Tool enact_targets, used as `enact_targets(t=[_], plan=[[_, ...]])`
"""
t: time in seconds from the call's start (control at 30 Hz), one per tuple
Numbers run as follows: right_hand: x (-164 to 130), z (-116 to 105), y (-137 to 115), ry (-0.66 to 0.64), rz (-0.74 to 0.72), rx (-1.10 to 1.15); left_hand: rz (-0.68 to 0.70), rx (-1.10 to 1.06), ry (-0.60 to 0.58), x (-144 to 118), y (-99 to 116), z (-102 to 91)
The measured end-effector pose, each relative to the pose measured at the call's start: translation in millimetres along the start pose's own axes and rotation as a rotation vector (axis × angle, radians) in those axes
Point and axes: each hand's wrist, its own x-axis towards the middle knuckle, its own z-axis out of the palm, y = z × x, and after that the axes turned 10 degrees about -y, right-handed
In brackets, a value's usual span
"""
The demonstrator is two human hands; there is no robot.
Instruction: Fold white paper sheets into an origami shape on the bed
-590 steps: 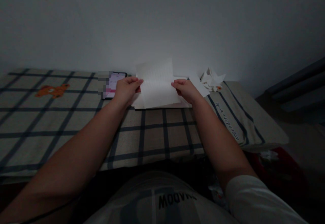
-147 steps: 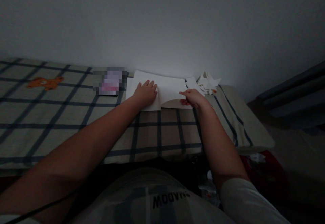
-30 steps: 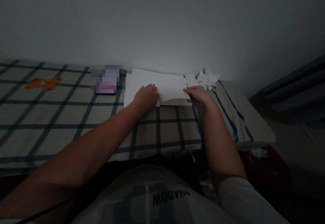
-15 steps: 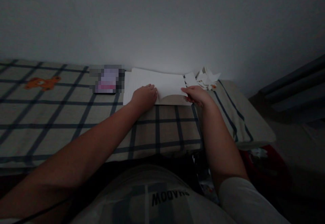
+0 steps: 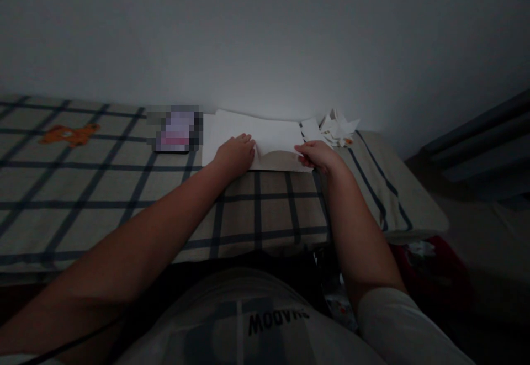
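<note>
The left hand (image 5: 234, 155) lies palm down on the left half of an open pad (image 5: 219, 133) of white paper, fingers together and extended flat, pressing it to the bed (image 5: 124, 199). The right hand (image 5: 317, 155) grips the near right corner of the top sheet (image 5: 275, 136), thumb and fingers pinching its edge. That sheet is lifted and curled away from the pad along its near edge, and the shaded page beneath shows in the gap; its far edge remains low against the pad.

The pad sits at the far edge of the bed, against the wall (image 5: 265, 39), nearer the right end than the left. The bed carries a beige cover with dark grid lines.

Just left of the pad, touching or nearly so, lies a phone (image 5: 176, 130) with a lit screen; its detail is blurred out. An orange bear print (image 5: 68, 133) marks the cover near the far left. At the far right corner, just beyond the right hand, is a heap of white paper scraps (image 5: 337, 128). Lighting is dim; finer detail on the pages cannot be made out.
</note>
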Motion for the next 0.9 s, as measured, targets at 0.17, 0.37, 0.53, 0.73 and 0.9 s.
enact_targets(t=[0.17,0.37,0.53,0.73,0.9], plan=[[-1,-1,0,0.02,0.01,-0.048,0.039,0.021,0.03,1,-1,1.7],[-3,-2,-3,0.033,0.018,-0.033,0.028,0.028,0.037,2,-1,2.9],[-7,-5,-5,-0.034,0.036,0.011,0.025,0.018,0.083,1,1,4.1],[-11,-5,-8,-0.043,0.044,-0.053,0.02,0.017,0.104,-7,6,2.4],[-12,-5,-8,-0.059,0.049,-0.108,0.032,0.02,0.054,-9,8,0.7]])
